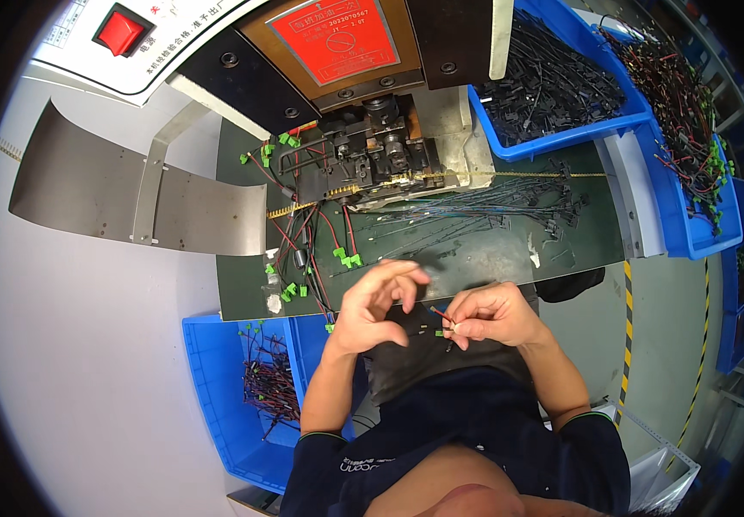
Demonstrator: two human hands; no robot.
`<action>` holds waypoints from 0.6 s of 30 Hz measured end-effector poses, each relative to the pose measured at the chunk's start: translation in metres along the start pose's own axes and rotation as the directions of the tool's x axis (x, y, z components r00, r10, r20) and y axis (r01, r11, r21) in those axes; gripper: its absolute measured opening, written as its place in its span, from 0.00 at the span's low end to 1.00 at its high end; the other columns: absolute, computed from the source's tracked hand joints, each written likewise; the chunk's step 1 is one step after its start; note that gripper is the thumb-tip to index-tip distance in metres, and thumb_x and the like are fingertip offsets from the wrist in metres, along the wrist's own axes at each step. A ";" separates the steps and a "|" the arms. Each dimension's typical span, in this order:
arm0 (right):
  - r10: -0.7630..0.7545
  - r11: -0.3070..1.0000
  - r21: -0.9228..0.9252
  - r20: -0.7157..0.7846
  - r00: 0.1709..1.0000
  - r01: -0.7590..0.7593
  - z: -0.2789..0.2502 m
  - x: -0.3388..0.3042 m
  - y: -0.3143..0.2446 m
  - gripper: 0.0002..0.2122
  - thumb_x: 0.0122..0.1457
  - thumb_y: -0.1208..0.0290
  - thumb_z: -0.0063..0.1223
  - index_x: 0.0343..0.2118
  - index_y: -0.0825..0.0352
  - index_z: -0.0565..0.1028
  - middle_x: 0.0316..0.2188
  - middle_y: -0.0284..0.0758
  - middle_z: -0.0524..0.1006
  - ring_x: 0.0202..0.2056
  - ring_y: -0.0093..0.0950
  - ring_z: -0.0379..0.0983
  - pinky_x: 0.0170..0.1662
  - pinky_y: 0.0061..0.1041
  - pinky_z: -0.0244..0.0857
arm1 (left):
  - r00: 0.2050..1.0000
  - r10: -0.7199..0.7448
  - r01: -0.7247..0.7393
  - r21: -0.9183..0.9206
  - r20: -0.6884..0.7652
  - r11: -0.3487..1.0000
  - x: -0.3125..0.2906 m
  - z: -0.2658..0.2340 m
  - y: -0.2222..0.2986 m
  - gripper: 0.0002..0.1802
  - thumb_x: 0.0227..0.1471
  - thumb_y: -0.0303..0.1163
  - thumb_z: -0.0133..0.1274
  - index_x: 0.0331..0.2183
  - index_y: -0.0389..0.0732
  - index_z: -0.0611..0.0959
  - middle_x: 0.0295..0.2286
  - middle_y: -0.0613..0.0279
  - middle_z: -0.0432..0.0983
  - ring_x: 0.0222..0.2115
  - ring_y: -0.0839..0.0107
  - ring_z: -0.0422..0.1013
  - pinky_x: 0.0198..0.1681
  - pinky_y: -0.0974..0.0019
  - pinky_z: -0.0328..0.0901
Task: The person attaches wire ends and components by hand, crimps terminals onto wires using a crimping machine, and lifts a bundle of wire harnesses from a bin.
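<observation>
My right hand (499, 315) pinches a short wire lead (442, 315) with red and black strands and a small green connector at its end. Facing it, my left hand (379, 308) has its thumb and fingers apart, with nothing between them. Both hands are over my lap at the front edge of the dark green bench (475, 258). Beyond them stands a crimping machine (385, 142), a brass-coloured terminal strip (290, 209) running into it. Wire leads with green connectors (348, 258) lie on the bench just past my left hand, some hanging over the edge.
Thin black wires (510, 202) are spread right of the machine. Blue bins (522, 151) of black wires and red-black leads (673, 95) stand at the right. A blue bin (208, 388) with leads sits lower left. A curved metal guide (87, 194) juts out left; a red switch (122, 34) is above.
</observation>
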State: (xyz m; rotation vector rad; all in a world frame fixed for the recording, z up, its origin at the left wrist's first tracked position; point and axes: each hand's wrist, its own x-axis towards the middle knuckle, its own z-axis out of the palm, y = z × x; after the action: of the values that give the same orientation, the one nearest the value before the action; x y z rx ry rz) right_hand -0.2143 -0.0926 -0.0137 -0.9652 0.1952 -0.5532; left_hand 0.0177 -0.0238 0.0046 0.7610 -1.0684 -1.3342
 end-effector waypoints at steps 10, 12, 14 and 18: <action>0.012 0.996 0.088 0.229 0.973 -0.033 -0.004 0.000 0.004 0.04 0.60 0.82 0.56 0.37 0.76 0.78 0.37 0.44 0.79 0.32 0.27 0.79 0.33 0.21 0.71 | 0.928 0.143 -0.207 0.158 0.344 0.965 0.007 0.009 0.008 0.10 0.41 0.23 0.68 0.30 0.30 0.87 0.36 0.48 0.77 0.30 0.63 0.75 0.31 0.65 0.70; 0.052 0.994 0.086 0.211 0.976 -0.071 -0.004 -0.002 0.000 0.03 0.61 0.82 0.56 0.37 0.75 0.78 0.39 0.44 0.79 0.35 0.28 0.79 0.35 0.22 0.71 | 0.898 0.182 -0.273 0.182 0.401 0.944 0.011 0.016 0.016 0.07 0.44 0.22 0.66 0.29 0.29 0.86 0.29 0.50 0.79 0.28 0.60 0.76 0.30 0.64 0.70; -0.018 1.000 0.028 0.163 0.987 0.014 -0.004 -0.002 -0.003 0.02 0.61 0.82 0.55 0.36 0.74 0.77 0.43 0.46 0.77 0.40 0.30 0.78 0.39 0.24 0.71 | 0.918 0.181 -0.282 0.259 0.354 0.924 0.010 0.021 0.027 0.06 0.44 0.20 0.66 0.28 0.29 0.86 0.28 0.50 0.78 0.28 0.60 0.75 0.30 0.64 0.70; -0.058 0.998 0.020 0.077 0.995 0.057 -0.024 -0.023 -0.020 0.01 0.61 0.83 0.54 0.35 0.74 0.74 0.43 0.44 0.75 0.40 0.29 0.75 0.43 0.27 0.70 | 0.982 0.178 -0.187 0.524 0.067 0.831 -0.006 0.022 0.043 0.07 0.42 0.15 0.65 0.28 0.31 0.84 0.27 0.54 0.79 0.29 0.64 0.77 0.32 0.65 0.71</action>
State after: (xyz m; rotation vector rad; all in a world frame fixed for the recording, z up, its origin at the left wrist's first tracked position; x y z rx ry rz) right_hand -0.2505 -0.1065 -0.0121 -0.9758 0.0934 -0.5681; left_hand 0.0142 -0.0098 0.0507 1.0221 -1.5116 -0.8809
